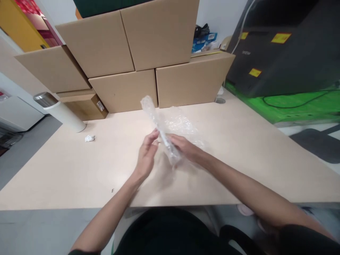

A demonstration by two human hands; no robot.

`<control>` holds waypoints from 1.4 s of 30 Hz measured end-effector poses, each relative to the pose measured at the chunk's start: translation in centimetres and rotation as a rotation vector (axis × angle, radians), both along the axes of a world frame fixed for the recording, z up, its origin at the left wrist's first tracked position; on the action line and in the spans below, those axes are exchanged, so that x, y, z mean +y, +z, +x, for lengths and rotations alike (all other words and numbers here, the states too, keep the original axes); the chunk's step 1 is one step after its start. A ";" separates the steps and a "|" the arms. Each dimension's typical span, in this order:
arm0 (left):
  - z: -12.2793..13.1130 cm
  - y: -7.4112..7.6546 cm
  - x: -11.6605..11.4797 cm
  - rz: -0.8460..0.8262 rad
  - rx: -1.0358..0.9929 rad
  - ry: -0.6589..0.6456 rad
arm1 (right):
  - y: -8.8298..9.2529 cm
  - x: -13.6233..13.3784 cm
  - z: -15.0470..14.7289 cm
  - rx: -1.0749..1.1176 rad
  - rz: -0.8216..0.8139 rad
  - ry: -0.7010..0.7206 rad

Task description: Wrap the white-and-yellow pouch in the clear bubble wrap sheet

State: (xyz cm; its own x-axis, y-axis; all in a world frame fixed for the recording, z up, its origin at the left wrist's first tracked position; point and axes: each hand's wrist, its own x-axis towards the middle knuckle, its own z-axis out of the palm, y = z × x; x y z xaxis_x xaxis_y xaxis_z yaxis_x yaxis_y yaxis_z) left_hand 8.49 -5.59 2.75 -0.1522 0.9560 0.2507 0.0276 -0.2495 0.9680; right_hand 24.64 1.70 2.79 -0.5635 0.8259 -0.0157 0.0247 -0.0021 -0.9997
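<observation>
One pale counter, stacked cardboard boxes along its far side. Clear plastic wrap: upright, slanted strip between the hands, above the counter near the middle; more film spread just behind it. White bottle stands at left. Right hand: grip closed on the wrap. Left hand: fingers loosely curled at the wrap's edge, cannot tell if pinching. Crumpled scrap near the bottle.
</observation>
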 end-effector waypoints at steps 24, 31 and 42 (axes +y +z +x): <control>5.8 -3.8 5.2 -0.010 0.956 -0.222 | -0.9 7.9 3.2 -0.114 -0.157 -0.288; 0.5 0.9 4.6 0.249 0.952 -0.090 | 1.4 3.5 3.4 -0.071 -0.074 -0.012; -7.5 10.3 0.4 -0.247 0.545 -0.848 | 7.3 -2.4 4.9 -0.156 0.052 0.651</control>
State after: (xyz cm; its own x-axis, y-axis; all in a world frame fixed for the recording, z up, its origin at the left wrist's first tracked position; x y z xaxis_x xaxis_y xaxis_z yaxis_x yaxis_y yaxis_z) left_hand 0.95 -5.16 13.01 0.6699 0.7302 -0.1342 0.3849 -0.1871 0.9038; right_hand 29.54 -0.66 10.06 -0.9413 0.3204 -0.1062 0.1485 0.1104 -0.9827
